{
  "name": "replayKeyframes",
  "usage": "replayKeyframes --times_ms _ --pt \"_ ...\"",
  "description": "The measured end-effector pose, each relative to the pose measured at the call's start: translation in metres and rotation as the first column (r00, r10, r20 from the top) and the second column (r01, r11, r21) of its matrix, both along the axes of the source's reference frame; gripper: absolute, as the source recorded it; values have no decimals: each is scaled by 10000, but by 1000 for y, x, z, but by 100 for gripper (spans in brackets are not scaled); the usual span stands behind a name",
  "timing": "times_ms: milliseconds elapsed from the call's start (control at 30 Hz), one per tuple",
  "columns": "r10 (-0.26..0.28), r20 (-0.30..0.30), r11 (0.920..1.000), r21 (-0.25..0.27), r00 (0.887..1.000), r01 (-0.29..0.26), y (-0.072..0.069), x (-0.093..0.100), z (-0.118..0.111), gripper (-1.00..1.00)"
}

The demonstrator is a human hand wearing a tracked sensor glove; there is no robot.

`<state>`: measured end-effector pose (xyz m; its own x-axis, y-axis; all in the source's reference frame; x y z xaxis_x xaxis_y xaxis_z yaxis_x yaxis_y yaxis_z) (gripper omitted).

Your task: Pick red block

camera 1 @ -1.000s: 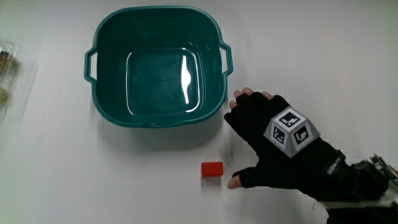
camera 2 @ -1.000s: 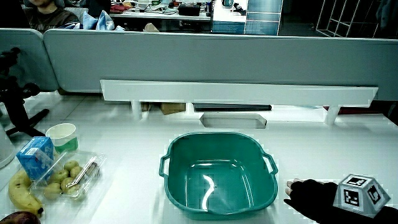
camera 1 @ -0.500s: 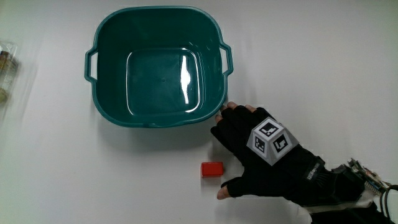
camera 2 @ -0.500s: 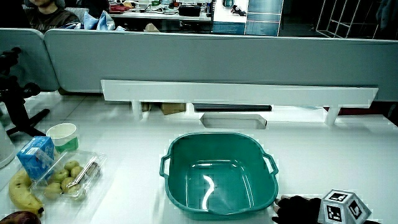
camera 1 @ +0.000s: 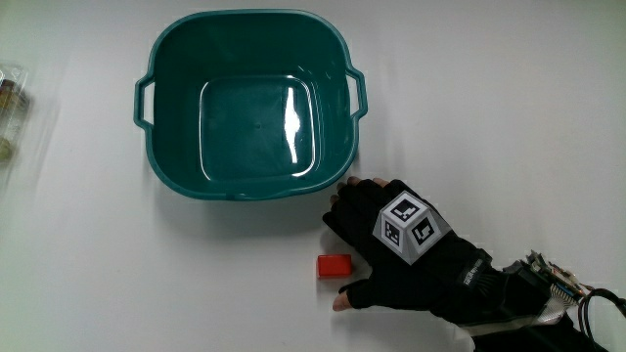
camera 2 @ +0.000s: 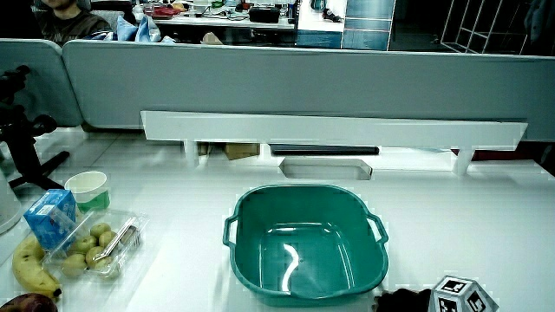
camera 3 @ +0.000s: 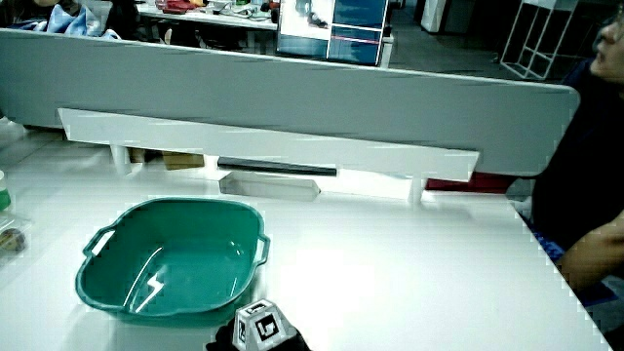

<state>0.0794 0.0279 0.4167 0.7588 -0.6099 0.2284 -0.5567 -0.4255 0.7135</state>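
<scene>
Red block (camera 1: pixel 335 265): small, rectangular, lying flat on the white bench (camera 1: pixel 88 254), nearer the person than the teal basin (camera 1: pixel 249 106) and apart from its rim. Seen only in the main view; both side views cut off before reaching it.

Hand (camera 1: pixel 391 249) in black glove hovers just beside the block, patterned cube (camera 1: pixel 405 227) on its back. Grip is spread and holds nothing: thumb tip pokes out low beside the block, the fingers (camera 1: pixel 344 194) reach toward the basin's near wall. Thumb and fingers bracket the block but no contact visible. In a side view only the cube (camera 2: pixel 455 296) and a sliver of glove show at the basin's near edge.

Handling, as judged: looks like a rigid, light piece, plastic or painted wood, smooth-faced. Unlikely to deform or break; may skate on the slick bench if nudged from one side only. Best taken by a pinch across the short dimension, thumb on the near long face, a finger on the long face toward the basin.

Orientation: long axis runs roughly parallel to the basin's near wall, crosswise to the forearm. Lies flat, not tilted.
</scene>
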Motion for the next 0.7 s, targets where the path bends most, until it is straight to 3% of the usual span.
replayKeyframes --times_ms 33,200,467,667,700 --pt "-6 72 9998 223 10000 5 0 -1 -1 19" --pt "-16 455 9998 209 9990 6 2 -1 1 30" --pt "-106 958 9981 606 9953 48 3 -2 -2 47" --pt "-190 1097 9985 534 9938 132 4 -3 -1 60" --pt "-209 1134 9974 707 9933 129 5 -3 -2 62"
